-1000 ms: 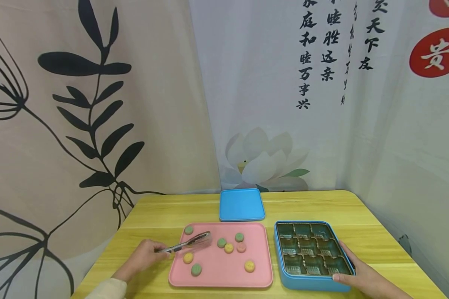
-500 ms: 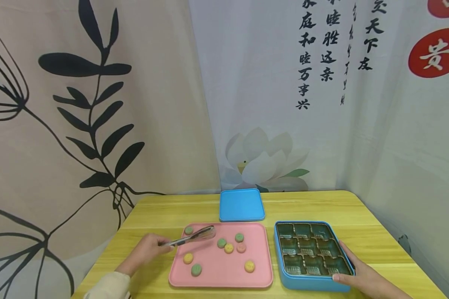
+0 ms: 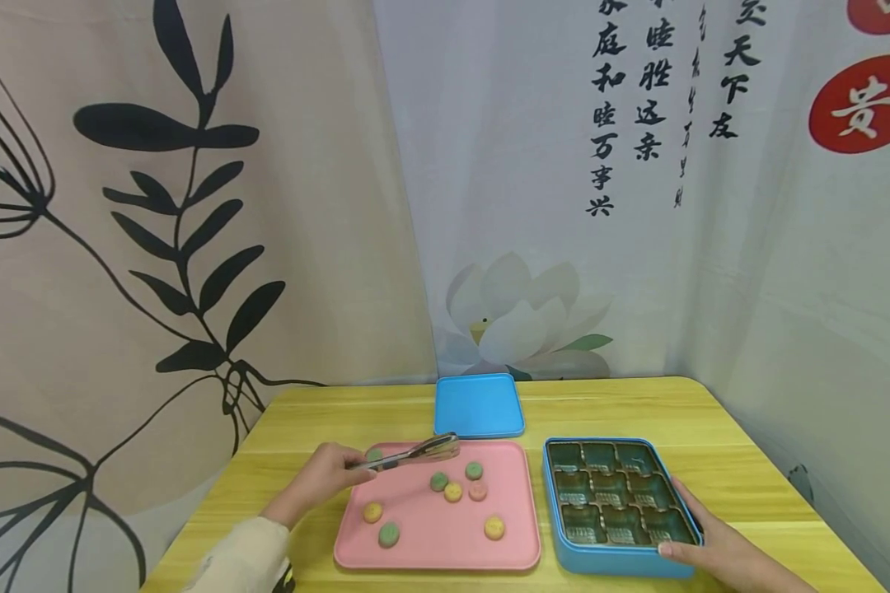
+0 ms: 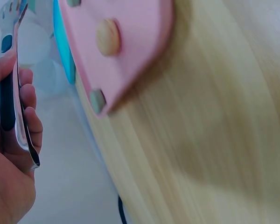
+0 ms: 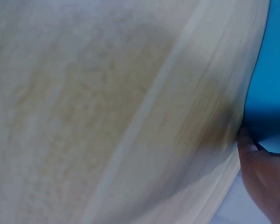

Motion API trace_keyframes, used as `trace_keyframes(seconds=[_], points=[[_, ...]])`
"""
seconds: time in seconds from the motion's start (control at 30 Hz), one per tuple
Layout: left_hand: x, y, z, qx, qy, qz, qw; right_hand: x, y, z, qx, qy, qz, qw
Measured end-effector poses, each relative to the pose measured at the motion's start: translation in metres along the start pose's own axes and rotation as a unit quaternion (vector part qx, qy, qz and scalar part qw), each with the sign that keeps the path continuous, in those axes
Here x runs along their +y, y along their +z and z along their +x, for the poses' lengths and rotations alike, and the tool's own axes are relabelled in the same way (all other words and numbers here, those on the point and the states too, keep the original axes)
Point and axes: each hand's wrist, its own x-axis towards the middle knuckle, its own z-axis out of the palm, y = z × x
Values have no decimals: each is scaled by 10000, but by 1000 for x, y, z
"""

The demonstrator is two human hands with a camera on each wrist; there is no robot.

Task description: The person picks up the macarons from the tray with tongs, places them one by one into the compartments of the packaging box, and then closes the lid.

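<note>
My left hand holds metal tongs with black grips above the upper left part of a pink tray. The tongs' tips point right, and nothing shows between them. Several small round macaron-like sweets lie on the tray, among them a yellow one, a green one and a pink one. Right of the tray stands a blue box with an insert of square compartments. My right hand grips the box's near right corner, thumb on the rim.
A flat blue lid lies behind the tray on the yellow wood-grain table. Behind the table hangs a curtain printed with leaves, a lotus and writing.
My left hand has moved right and away from me, carrying the tongs from the tray's left side toward its upper middle. The right hand, box and sweets look unmoved.
</note>
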Motion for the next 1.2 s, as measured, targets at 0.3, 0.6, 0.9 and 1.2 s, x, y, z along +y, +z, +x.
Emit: trace_keyframes(seconds=[0.3,0.6,0.9,1.2], points=[[29,24,14,-171,245,-24,9995,0,0,0,17,-35,-36,10000],[63,55,28,-241,337,-17,9991,1,0,0,-15,-44,10,10000],[93,92,37,-500,283,-370,9977,2,0,0,26,-13,-77,10000],[111,118,40,-558,638,-423,9955,2,-1,-1,-99,-84,231,9996]])
